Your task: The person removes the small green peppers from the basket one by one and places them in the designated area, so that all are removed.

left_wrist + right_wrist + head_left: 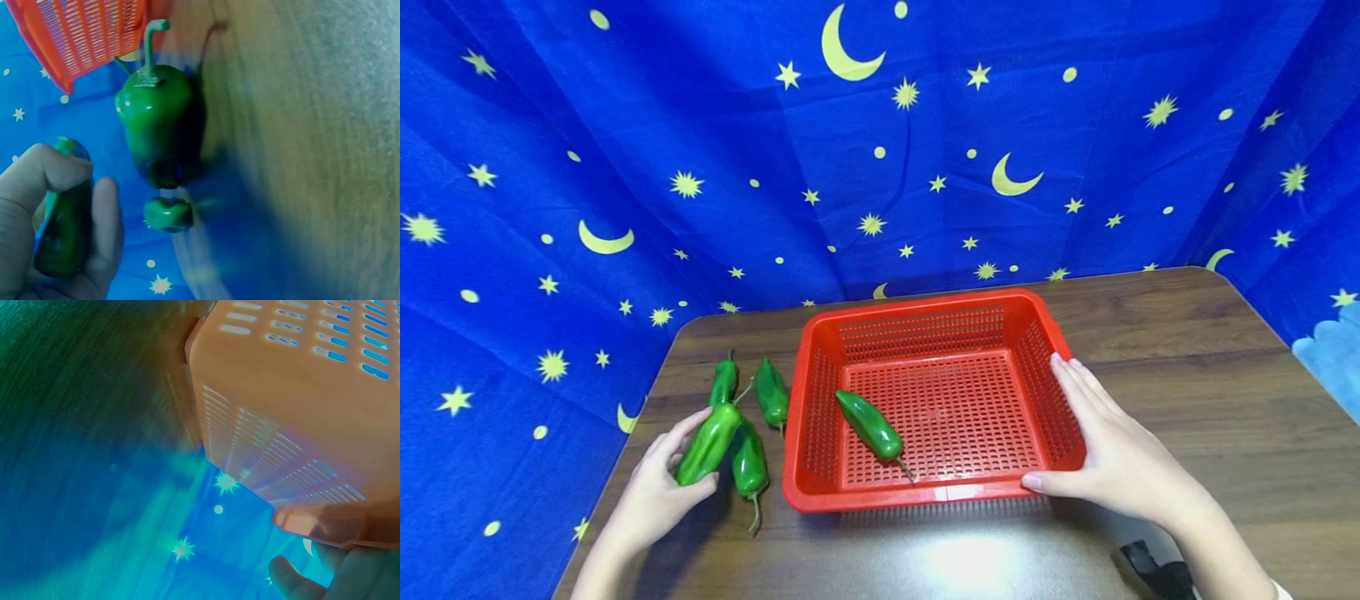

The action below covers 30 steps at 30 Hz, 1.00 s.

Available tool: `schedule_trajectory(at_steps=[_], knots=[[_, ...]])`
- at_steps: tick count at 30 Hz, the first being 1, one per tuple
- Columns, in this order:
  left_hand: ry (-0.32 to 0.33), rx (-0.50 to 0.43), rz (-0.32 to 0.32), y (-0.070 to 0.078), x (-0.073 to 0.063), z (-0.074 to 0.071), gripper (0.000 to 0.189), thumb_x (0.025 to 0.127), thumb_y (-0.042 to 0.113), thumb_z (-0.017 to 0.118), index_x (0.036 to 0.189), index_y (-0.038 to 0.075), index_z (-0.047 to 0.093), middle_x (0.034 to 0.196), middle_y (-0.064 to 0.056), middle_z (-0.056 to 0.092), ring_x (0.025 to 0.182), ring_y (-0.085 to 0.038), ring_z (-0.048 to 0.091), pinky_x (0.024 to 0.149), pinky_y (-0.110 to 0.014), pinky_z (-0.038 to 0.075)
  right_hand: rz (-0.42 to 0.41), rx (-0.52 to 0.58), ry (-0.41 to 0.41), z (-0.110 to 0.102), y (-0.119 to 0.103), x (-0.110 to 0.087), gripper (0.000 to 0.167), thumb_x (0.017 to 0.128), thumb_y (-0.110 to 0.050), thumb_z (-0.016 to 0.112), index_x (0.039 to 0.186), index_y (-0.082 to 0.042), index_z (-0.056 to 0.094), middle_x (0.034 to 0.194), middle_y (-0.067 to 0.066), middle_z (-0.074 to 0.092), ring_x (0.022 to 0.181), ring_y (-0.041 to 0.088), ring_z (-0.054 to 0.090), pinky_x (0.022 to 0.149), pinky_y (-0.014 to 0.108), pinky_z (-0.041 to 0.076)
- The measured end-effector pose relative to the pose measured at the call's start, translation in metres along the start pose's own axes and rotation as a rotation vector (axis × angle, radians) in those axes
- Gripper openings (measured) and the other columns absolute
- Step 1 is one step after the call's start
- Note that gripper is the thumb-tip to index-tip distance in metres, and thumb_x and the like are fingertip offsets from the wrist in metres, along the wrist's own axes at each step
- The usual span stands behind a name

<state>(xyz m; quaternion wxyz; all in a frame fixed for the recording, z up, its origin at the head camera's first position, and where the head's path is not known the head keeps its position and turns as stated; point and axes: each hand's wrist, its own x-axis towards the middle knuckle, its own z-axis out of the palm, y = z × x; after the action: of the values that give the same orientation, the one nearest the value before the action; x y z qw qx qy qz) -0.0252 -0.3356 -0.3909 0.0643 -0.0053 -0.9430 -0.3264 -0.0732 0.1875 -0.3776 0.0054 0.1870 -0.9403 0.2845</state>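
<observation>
My left hand [655,487] grips a green pepper [706,450] between thumb and fingers, just above the table's left side. Beneath and beside it lie a glossy green pepper [749,467] with its stem toward me, another pepper [724,379] farther back, and a third [771,392] close to the basket. One more pepper [868,425] lies inside the red plastic basket [910,498], left of its middle. My right hand [1123,454] rests at the basket's front right corner, thumb on the front rim and fingers extended along the right rim. In the left wrist view, the held pepper [62,237] is partly covered by fingers.
A brown wood-grain table [1195,367] lies under everything. Behind and beside it hangs a blue cloth [925,108] with yellow moons and stars. A black strap-like thing [1157,571] is by my right wrist.
</observation>
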Motion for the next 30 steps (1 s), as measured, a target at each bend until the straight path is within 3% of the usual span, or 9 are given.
schedule_trajectory(at_steps=[4, 9, 18, 24, 30], knots=[[0.003, -0.029, -0.048, -0.004, 0.0, 0.002, 0.093, 0.071, -0.006, 0.075, 0.152, 0.022, 0.038, 0.111, -0.022, 0.049, 0.078, -0.012, 0.055, 0.058, -0.024, 0.051, 0.003, 0.0, -0.003, 0.0, 0.0, 0.0, 0.131, 0.065, -0.068, 0.081, 0.161, -0.019, 0.007, 0.167, 0.011, 0.013, 0.154, 0.029, 0.014, 0.103, 0.07, 0.037], [-0.035, -0.156, -0.084, -0.011, 0.0, 0.005, 0.095, 0.074, -0.014, 0.067, 0.155, 0.022, 0.033, 0.11, -0.026, 0.04, 0.063, -0.011, 0.058, 0.052, -0.029, 0.058, 0.003, 0.004, -0.002, 0.0, 0.0, 0.001, 0.131, 0.065, -0.067, 0.082, 0.161, -0.019, 0.007, 0.167, 0.011, 0.012, 0.154, 0.03, 0.013, 0.103, 0.07, 0.036], [-0.11, -0.167, -0.174, -0.019, -0.004, 0.008, 0.095, 0.079, -0.013, 0.064, 0.157, 0.028, 0.029, 0.11, -0.025, 0.035, 0.058, -0.013, 0.057, 0.051, -0.029, 0.057, 0.004, 0.002, -0.011, 0.0, 0.001, 0.002, 0.131, 0.065, -0.068, 0.081, 0.161, -0.019, 0.007, 0.167, 0.01, 0.012, 0.154, 0.031, 0.013, 0.103, 0.07, 0.035], [-0.109, -0.178, -0.21, -0.023, -0.006, 0.01, 0.092, 0.079, -0.009, 0.068, 0.156, 0.024, 0.032, 0.11, -0.026, 0.036, 0.061, -0.015, 0.058, 0.052, -0.029, 0.058, 0.0, 0.001, -0.005, 0.001, 0.002, 0.001, 0.131, 0.065, -0.067, 0.082, 0.161, -0.019, 0.007, 0.167, 0.011, 0.012, 0.154, 0.03, 0.012, 0.104, 0.07, 0.036], [-0.103, -0.186, -0.247, -0.027, -0.007, 0.012, 0.095, 0.078, 0.006, 0.081, 0.157, 0.023, 0.03, 0.109, -0.025, 0.035, 0.069, -0.018, 0.058, 0.053, -0.028, 0.057, 0.003, -0.003, -0.004, 0.0, 0.002, 0.0, 0.131, 0.065, -0.068, 0.081, 0.161, -0.02, 0.007, 0.167, 0.012, 0.012, 0.154, 0.03, 0.014, 0.102, 0.07, 0.037]])
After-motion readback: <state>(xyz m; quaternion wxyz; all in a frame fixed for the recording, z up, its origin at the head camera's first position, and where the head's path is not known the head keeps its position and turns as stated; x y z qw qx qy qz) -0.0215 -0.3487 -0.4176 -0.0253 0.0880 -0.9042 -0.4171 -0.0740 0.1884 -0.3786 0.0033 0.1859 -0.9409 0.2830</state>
